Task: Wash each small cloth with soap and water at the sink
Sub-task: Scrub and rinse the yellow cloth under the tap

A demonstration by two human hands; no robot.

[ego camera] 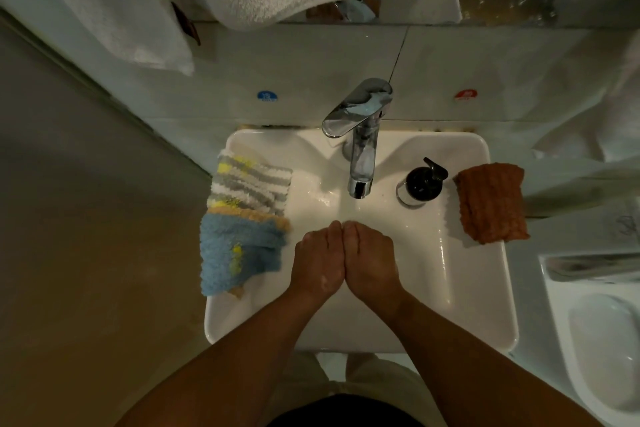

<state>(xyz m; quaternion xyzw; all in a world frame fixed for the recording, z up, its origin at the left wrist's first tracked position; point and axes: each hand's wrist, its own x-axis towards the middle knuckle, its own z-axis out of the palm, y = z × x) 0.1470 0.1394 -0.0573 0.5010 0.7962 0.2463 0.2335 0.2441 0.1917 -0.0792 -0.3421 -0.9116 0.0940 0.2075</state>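
Currently, the left hand and the right hand are pressed side by side over the middle of the sink basin, just in front of the faucet spout. No cloth shows in either hand. The fingers bend down out of view, so it cannot be determined whether they are cupped or clenched. All three cloths lie on the sink's rim: a striped cloth at the back of the left edge, a blue cloth overlapping its near end on the same edge, and a rust cloth on the right edge. The soap dispenser stands between the faucet and the rust cloth. The step in hand appears to be wetting or lathering the hands before a cloth is taken. Keep both hands directly under the spout and low in the basin to limit splashing onto the rim. Take one cloth at a time. Draw soap with the right hand, since the pump stands on that side. Keep washed cloths apart from unwashed ones, for example on opposite edges.
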